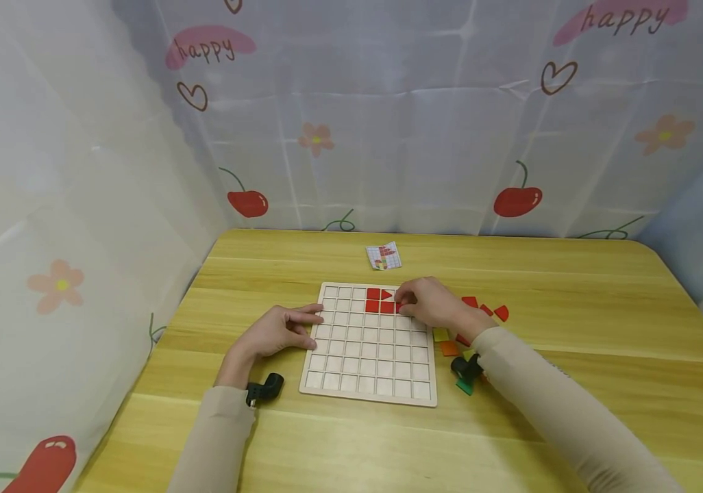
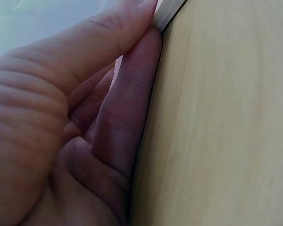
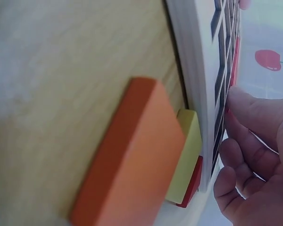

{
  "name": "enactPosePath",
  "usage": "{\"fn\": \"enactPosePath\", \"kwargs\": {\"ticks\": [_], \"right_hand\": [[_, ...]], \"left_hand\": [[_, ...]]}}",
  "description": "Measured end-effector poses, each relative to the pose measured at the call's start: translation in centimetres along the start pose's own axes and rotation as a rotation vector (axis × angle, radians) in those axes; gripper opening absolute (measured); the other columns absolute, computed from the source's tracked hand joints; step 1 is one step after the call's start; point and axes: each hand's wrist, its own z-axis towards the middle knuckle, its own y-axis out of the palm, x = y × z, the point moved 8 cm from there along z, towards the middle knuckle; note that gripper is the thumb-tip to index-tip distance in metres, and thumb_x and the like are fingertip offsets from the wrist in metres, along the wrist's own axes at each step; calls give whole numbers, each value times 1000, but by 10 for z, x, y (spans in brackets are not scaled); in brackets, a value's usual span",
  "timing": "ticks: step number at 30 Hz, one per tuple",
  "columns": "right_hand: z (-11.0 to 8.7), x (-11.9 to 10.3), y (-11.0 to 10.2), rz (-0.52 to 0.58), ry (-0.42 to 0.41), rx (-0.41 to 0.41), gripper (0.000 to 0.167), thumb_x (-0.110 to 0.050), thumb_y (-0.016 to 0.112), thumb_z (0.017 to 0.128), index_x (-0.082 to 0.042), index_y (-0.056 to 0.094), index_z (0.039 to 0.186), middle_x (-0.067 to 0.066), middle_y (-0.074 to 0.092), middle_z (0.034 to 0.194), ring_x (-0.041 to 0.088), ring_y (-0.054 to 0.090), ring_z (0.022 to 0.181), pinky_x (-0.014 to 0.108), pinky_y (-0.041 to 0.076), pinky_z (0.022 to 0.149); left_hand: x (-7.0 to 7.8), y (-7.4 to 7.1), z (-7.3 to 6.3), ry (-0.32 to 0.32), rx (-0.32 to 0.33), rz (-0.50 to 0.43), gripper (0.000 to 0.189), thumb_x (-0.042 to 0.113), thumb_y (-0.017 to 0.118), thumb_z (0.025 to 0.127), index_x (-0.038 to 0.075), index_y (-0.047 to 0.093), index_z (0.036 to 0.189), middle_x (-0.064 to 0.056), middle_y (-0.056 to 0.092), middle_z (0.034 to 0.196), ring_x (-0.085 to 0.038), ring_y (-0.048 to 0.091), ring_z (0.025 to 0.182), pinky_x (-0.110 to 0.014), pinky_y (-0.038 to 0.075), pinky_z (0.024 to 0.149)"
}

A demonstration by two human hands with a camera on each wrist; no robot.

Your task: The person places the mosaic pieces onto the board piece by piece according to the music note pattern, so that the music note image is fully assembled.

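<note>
Beside the left hand, head view: wooden grid board on the tabletop, its near rim touched by loosely spread fingers, probably to stop it sliding.
Under the right hand: partly hidden red tile, thumb and forefinger narrow and seemingly pinching it, perhaps to seat it squarely.
Just left of the right hand: three red squares and a red triangle in cells.
Beyond both hands: pattern card, easily glanced at.
Near the right wrist: yellow tile, orange tile, green tile and red wedge; wrist camera and sleeve block others.
Left wrist view, at the fingertips: pale board edge.
Right wrist view, short of the fingertips: orange tile partly hiding the yellow one; the pinch shows poorly.
</note>
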Motion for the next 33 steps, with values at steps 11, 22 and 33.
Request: {"fn": "enactPosePath", "kwargs": {"ticks": [11, 22, 33], "right_hand": [[-8, -2, -9, -10, -71, -21, 23, -10, 65, 101, -10, 77, 121, 9, 71, 116, 22, 62, 99, 41, 52, 88], [-27, 11, -23, -30, -81, -10, 26, -7, 65, 100, -6, 75, 124, 11, 72, 118, 22, 64, 99, 42, 54, 88], [-53, 30, -32, -6, -86, -1, 26, -3, 67, 97, -2, 74, 122, 14, 73, 119, 27, 67, 105, 49, 55, 93]], "left_hand": [[0, 1, 0, 4, -3, -12, 45, 13, 88, 82, 15, 77, 125, 5, 53, 156, -20, 32, 156, -16, 47, 94], [-2, 0, 0, 1, 0, -11, 45, 13, 88, 82, 16, 77, 125, 5, 53, 156, -20, 35, 155, -17, 49, 92], [-1, 0, 0, 13, 1, 4, 44, 14, 88, 82, 16, 77, 125, 5, 54, 155, -20, 34, 155, -17, 48, 94]]}}
